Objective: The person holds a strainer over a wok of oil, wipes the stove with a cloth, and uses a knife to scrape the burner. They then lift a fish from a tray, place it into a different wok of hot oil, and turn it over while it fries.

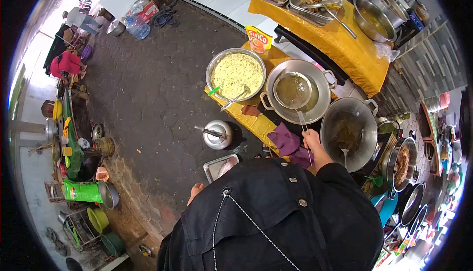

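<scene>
My right hand point(311, 139) is closed around the long thin handle of a round mesh strainer point(292, 89). The strainer rests over a two-handled wok point(321, 89) with oily liquid visible in it. Beside my right hand lies a crumpled purple cloth point(285, 140). A second dark-bottomed wok point(364, 128) stands to the right, with a spatula point(345, 156) inside. My left hand point(196, 191) hangs low near a rectangular metal tray point(209, 171) that holds something pale in plastic. Only part of that hand shows past my dark jacket, so its fingers are mostly hidden.
Left of the wok is a bowl point(211, 79) of yellow crumbly food with a spoon, near a SunCo pouch point(259, 39). A kettle point(217, 135) stands on the dark paving. Trays of fried food point(315, 0) sit on a yellow-covered table point(340, 44). People point(69, 65) are far left.
</scene>
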`<action>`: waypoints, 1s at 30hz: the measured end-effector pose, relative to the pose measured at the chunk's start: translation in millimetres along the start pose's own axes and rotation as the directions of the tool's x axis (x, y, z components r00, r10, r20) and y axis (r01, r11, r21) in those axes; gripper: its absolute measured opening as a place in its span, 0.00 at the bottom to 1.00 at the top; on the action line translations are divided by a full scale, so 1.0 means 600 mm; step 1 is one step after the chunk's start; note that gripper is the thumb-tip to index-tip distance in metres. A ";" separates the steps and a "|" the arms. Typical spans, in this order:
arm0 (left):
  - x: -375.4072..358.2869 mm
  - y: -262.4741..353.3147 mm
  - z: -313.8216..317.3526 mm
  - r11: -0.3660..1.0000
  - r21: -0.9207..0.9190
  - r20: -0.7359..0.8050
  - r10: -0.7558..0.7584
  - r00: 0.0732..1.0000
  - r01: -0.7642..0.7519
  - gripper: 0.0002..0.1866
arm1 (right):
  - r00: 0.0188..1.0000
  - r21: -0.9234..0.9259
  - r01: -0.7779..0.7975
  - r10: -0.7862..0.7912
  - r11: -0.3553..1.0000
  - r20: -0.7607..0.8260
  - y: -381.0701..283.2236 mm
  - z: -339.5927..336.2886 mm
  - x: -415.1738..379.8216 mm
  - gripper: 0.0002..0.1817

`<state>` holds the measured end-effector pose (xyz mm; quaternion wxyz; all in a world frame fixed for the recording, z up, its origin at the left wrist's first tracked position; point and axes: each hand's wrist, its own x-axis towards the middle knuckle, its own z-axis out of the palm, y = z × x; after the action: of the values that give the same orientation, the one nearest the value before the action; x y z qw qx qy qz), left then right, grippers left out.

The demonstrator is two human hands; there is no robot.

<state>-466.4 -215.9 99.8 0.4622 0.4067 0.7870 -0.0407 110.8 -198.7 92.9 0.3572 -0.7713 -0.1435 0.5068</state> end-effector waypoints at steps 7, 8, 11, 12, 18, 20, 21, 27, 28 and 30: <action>0.009 0.017 0.011 0.999 -0.028 0.036 0.035 0.999 -0.034 0.18 | 0.999 -0.015 0.045 -0.045 0.999 -0.020 -0.005 -0.028 -0.050 0.09; 0.002 0.025 0.012 0.999 -0.024 0.043 0.044 0.998 -0.043 0.18 | 0.998 -0.024 0.049 -0.050 0.999 -0.034 -0.002 -0.033 -0.054 0.09; 0.012 0.033 0.022 0.996 -0.084 0.061 0.032 0.998 -0.027 0.17 | 0.995 -0.004 0.072 -0.072 0.997 -0.066 -0.006 -0.045 -0.077 0.09; 0.023 0.031 0.025 0.995 -0.087 0.071 0.051 0.996 -0.045 0.17 | 0.994 -0.001 0.085 -0.085 0.996 -0.074 -0.007 -0.049 -0.083 0.09; 0.029 0.057 0.030 0.999 0.010 0.079 0.037 0.996 -0.038 0.19 | 0.973 -0.044 0.172 -0.177 0.984 -0.150 -0.011 -0.067 -0.112 0.10; 0.054 0.067 0.034 0.990 0.119 0.051 0.065 0.997 -0.070 0.20 | 0.960 0.002 0.179 -0.175 0.984 -0.217 -0.030 -0.078 -0.132 0.09; 0.093 0.038 0.045 0.987 0.108 0.065 0.114 0.991 -0.121 0.20 | 0.948 -0.011 0.217 -0.213 0.976 -0.236 -0.036 -0.083 -0.139 0.09; 0.161 0.004 0.070 0.944 0.168 0.117 0.267 0.957 -0.284 0.20 | 0.882 -0.011 0.334 -0.316 0.943 -0.351 -0.097 -0.095 -0.203 0.10; 0.168 0.006 0.073 0.939 0.169 0.128 0.280 0.951 -0.299 0.20 | 0.875 0.011 0.345 -0.317 0.939 -0.366 -0.099 -0.093 -0.207 0.10; 0.179 0.013 0.080 0.929 0.169 0.143 0.306 0.941 -0.328 0.20 | 0.883 0.044 0.342 -0.306 0.939 -0.356 -0.082 -0.086 -0.197 0.10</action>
<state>-454.0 -167.0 -6.9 0.4657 0.5680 0.6756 -0.0637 111.0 -253.8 219.2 0.4965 -0.7931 -0.1789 0.3041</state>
